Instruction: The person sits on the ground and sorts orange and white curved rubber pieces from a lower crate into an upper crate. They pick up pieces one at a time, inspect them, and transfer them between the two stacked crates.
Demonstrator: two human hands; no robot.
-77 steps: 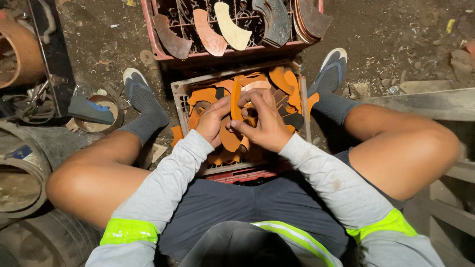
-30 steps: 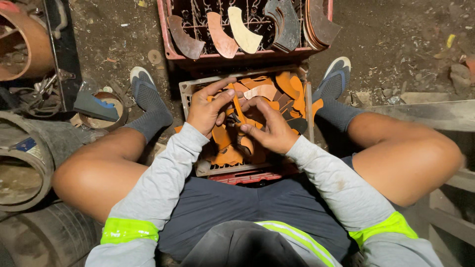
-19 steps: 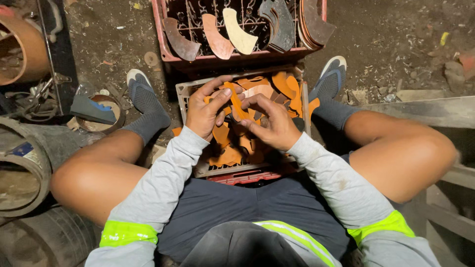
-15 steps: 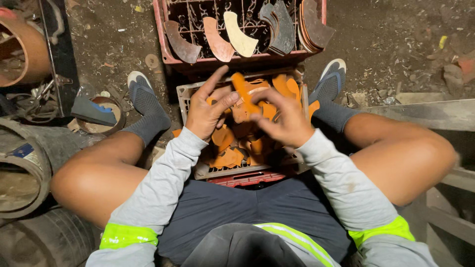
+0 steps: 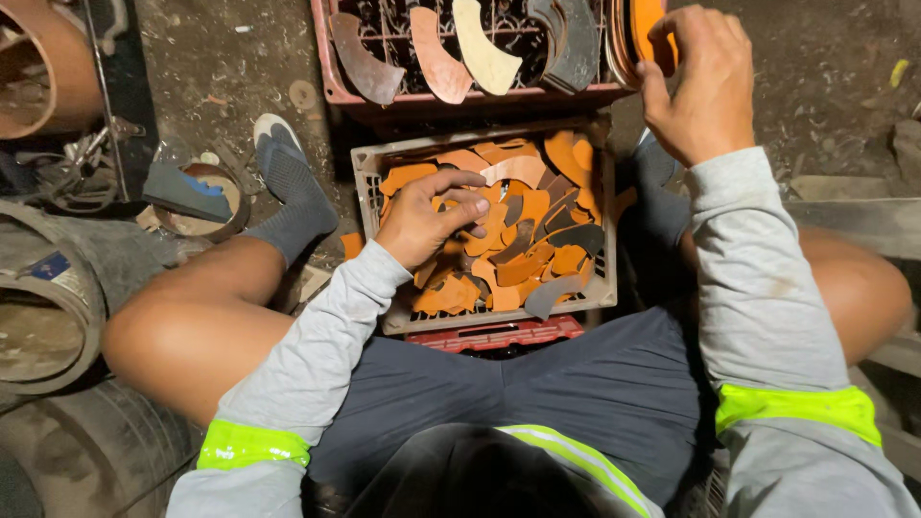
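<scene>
Far left: brown pipe section (image 5: 38,67), dirt floor.
Near left: rolled grey sheet (image 5: 48,307).
Left hand (image 5: 427,216): fingers curled loosely over orange curved pieces (image 5: 523,264) in grey crate (image 5: 369,192), between the legs; firm hold cannot be told.
Far centre: red crate (image 5: 331,91), upright curved pieces.
Right hand (image 5: 700,82): fingers closed on orange piece (image 5: 648,24) at red crate's right end.

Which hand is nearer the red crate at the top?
Right. The right hand is at the red crate, fingers on an orange piece at its right end; the left hand rests in the grey crate below.
</scene>
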